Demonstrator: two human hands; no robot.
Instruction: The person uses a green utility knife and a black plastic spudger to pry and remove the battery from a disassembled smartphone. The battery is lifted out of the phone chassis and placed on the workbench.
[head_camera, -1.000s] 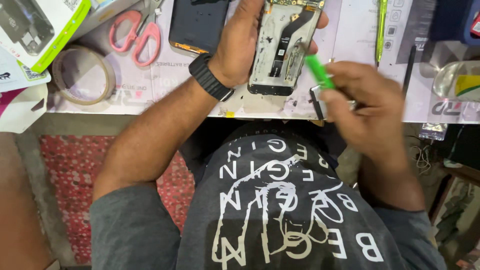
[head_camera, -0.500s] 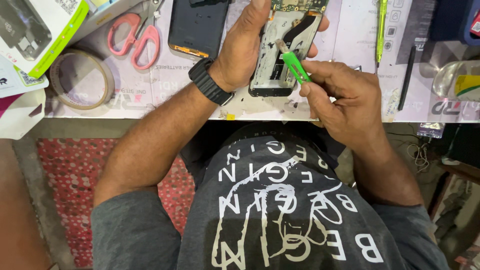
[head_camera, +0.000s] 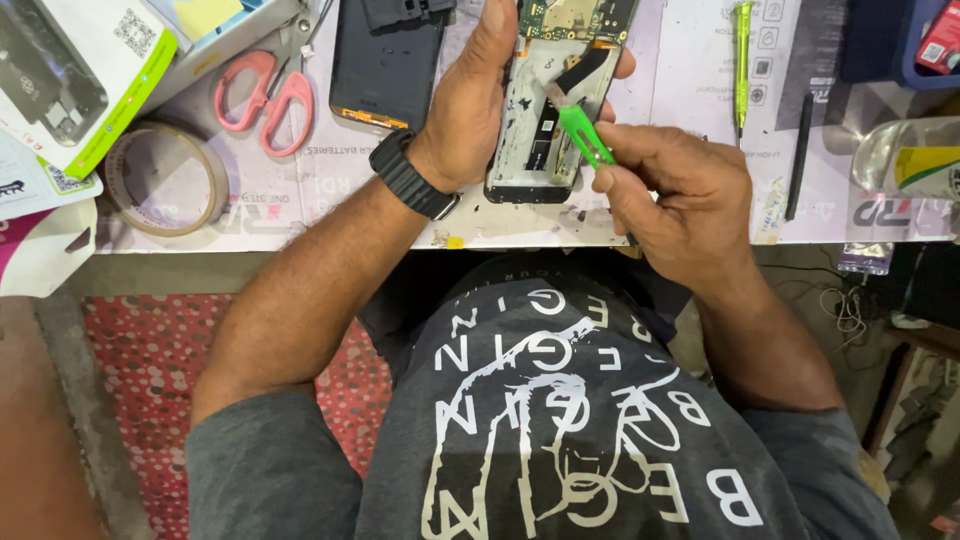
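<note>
Scissors (head_camera: 262, 92), tape roll (head_camera: 160, 178) beside phone (head_camera: 550, 120)

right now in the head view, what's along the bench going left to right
roll of tape → pink-handled scissors → dark phone back cover → left hand → opened phone → right hand with green-handled blade → yellow-green screwdriver → black stylus

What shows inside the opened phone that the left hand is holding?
Inside the opened phone: a green circuit board at its far end, black flat parts and a pale frame. The green tool in the right hand reaches in. The left hand covers its left edge.
</note>
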